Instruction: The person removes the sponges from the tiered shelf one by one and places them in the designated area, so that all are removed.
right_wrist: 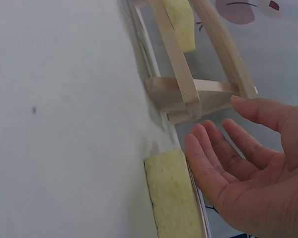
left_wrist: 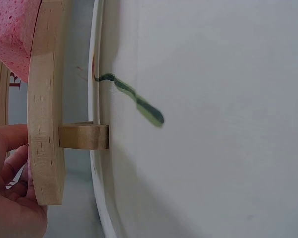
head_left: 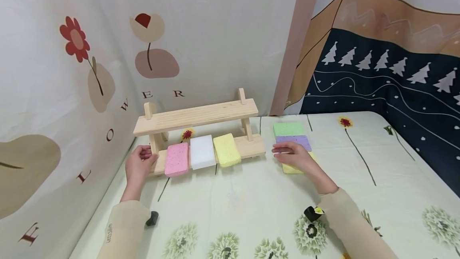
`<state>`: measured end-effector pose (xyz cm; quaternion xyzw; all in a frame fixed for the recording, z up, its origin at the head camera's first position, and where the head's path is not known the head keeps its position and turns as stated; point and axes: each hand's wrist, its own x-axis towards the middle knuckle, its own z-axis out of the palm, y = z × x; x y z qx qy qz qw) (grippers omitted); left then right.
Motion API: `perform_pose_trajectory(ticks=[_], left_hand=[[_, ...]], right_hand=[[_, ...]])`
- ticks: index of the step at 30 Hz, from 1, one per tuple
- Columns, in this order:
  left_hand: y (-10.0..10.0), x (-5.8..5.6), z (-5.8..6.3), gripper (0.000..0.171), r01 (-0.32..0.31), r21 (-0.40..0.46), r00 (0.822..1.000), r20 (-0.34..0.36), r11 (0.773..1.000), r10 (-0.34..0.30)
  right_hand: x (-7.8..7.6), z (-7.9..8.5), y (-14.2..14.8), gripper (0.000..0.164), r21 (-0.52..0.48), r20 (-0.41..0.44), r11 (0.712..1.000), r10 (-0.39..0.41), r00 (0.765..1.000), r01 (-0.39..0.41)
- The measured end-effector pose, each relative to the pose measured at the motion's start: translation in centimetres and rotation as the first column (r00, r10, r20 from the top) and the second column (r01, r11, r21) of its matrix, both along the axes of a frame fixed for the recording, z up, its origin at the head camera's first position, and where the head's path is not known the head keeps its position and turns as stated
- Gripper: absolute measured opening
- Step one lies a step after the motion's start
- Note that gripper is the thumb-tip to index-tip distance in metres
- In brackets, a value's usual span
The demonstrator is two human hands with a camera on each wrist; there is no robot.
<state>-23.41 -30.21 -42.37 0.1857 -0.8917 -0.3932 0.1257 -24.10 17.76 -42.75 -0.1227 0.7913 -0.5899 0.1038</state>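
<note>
A two-tier wooden shelf rack (head_left: 201,116) stands on the cloth. On its lower board (head_left: 248,147) lean a pink sponge (head_left: 177,159), a white sponge (head_left: 203,152) and a yellow sponge (head_left: 227,150), side by side. My left hand (head_left: 140,167) holds the rack's left end, thumb and curled fingers at the foot of the upright; the left wrist view shows fingers (left_wrist: 15,136) against the board. To the right lie a green sponge (head_left: 288,128), a purple sponge (head_left: 294,142) and another yellow sponge (right_wrist: 174,196). Over these my right hand (head_left: 292,156) hovers, fingers relaxed and holding nothing.
A patterned cloth (head_left: 237,203) covers the table, and a printed curtain (head_left: 223,31) hangs close behind the rack. On the right is a dark fabric with trees (head_left: 388,87). A dark device (head_left: 312,213) sits by the right sleeve, another (head_left: 152,218) by the left.
</note>
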Motion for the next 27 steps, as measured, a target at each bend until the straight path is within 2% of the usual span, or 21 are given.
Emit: perform_pose_trajectory(ticks=[7,16,27], left_hand=[[0.1,-0.1,0.0,0.036,-0.007,0.014,1.000,0.019,1.000,0.006],[0.1,-0.1,0.1,0.036,-0.009,0.014,1.000,0.025,1.000,0.009],[0.0,-0.1,-0.1,0.036,-0.008,0.008,1.000,0.014,1.000,0.008]], right_hand=[[0.1,-0.2,-1.5,0.043,-0.037,0.003,0.999,0.024,1.000,-0.024],[0.5,-0.2,-2.4,0.040,-0.063,0.040,0.998,-0.019,0.999,0.022],[0.4,-0.7,-4.1,0.040,-0.091,0.053,0.996,0.017,0.998,-0.012]])
